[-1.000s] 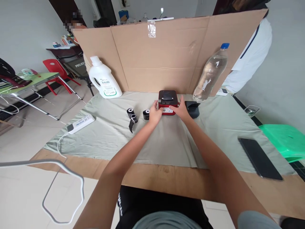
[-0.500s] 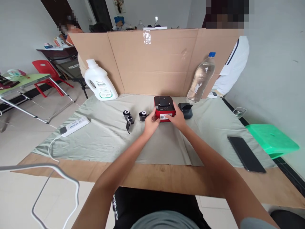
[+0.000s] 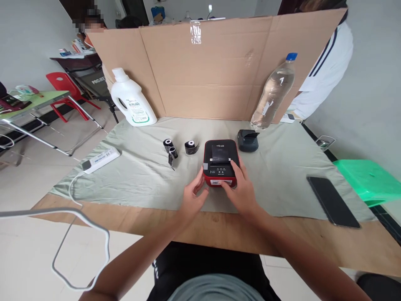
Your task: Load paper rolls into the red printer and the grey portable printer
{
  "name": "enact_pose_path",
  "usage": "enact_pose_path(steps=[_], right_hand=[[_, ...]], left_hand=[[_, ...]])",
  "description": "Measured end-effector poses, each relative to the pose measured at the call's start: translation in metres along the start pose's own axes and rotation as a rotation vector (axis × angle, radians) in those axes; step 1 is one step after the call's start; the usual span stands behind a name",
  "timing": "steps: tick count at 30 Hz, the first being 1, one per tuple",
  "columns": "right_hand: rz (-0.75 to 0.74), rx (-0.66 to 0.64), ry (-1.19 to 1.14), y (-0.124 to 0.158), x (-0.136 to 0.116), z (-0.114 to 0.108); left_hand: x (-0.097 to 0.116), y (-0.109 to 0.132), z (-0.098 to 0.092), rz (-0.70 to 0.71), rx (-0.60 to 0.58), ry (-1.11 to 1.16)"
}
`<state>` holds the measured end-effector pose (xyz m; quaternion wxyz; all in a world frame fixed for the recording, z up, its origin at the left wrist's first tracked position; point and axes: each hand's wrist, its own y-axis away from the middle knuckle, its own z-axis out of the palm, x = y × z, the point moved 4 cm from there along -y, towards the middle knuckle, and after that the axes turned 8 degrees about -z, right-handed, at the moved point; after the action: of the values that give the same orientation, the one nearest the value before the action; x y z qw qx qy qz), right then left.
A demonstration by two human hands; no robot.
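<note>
A red and black label printer [image 3: 220, 161] lies flat on the grey-green cloth in front of me, with a black strip showing at the slot in its top. My left hand [image 3: 193, 195] presses its fingers along the printer's left side, the thumb bent near the front corner. On the other side my right hand [image 3: 242, 190] grips the front right corner, thumb on the white front label and fingers over the top and right edge. Left of the printer sit a black roll [image 3: 191, 147] and a pair of black rolls [image 3: 170, 147] with a loose end.
A small dark device [image 3: 248, 140] stands right of the printer. A white jug [image 3: 133, 100] and a water bottle [image 3: 272, 94] lean by the cardboard screen [image 3: 206, 75]. A power strip [image 3: 102, 160] lies left, a phone [image 3: 332, 201] right. A co-worker's white sleeve [image 3: 332, 62] shows behind.
The label printer has come toward me across the cloth, away from the small dark device, with both hands on it. The view has tilted down slightly.
</note>
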<state>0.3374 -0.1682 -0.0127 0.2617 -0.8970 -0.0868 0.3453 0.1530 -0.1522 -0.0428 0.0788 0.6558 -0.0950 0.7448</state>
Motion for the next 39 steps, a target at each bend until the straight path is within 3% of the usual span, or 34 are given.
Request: enact_pose_path(steps=[7,11,13,16,19,27,39], right_hand=[[-0.025,0.027,-0.023,0.007,0.008,0.008],[-0.052,0.026,0.03,0.008,0.009,0.006],[-0.089,0.04,0.066,0.008,0.008,0.006],[-0.155,0.071,0.096,0.008,0.006,0.005],[-0.208,0.086,0.109,0.006,0.005,0.003],[-0.274,0.116,0.129,0.001,0.006,-0.002],[-0.317,0.07,0.184,-0.008,0.005,-0.009]], left_hand=[[-0.006,0.001,0.001,-0.024,0.013,-0.005],[0.004,-0.001,-0.004,0.045,-0.021,-0.192],[0.013,-0.003,-0.009,0.198,-0.01,-0.391],[0.031,-0.009,-0.015,0.538,0.044,-0.707],[0.042,-0.016,-0.015,0.708,0.057,-0.936],[0.048,-0.017,-0.005,0.749,0.118,-1.008],[0.031,-0.016,-0.007,0.738,0.149,-1.008]])
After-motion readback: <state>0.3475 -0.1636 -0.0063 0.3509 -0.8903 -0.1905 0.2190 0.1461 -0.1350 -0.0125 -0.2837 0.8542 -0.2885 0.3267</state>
